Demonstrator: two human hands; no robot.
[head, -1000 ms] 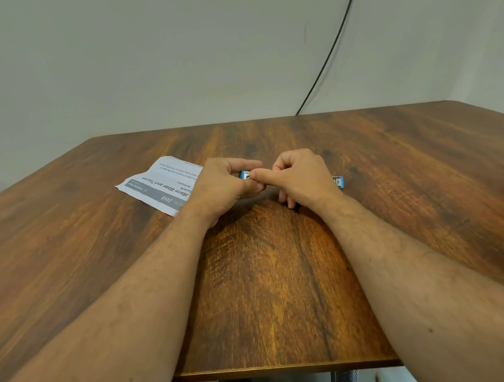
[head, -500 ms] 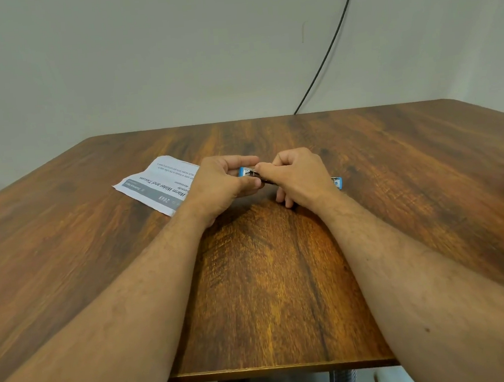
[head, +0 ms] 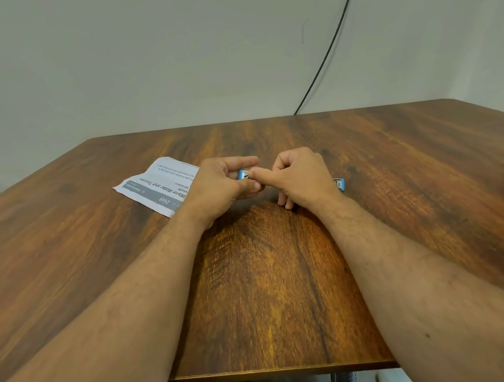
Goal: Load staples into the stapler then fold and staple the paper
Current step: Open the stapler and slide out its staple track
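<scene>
A small blue stapler point(head: 244, 174) lies across the middle of the wooden table point(head: 268, 281). Only its two blue ends show; the right end point(head: 339, 184) peeks out past my right wrist. My left hand point(head: 222, 187) grips the left end between thumb and fingers. My right hand point(head: 300, 177) lies curled over the stapler's middle and hides it, with one finger stretched onto the left end. No staples are visible. The printed white paper point(head: 157, 184) lies flat to the left, partly under my left hand.
A black cable point(head: 329, 44) runs down the grey wall to the table's far edge. The table's near edge point(head: 280, 371) is close to my body, with dark legs below it.
My right hand's finger has stretched further left over the stapler's blue end, covering the dark metal part seen half a second ago. Both hands stay at the same spot.
</scene>
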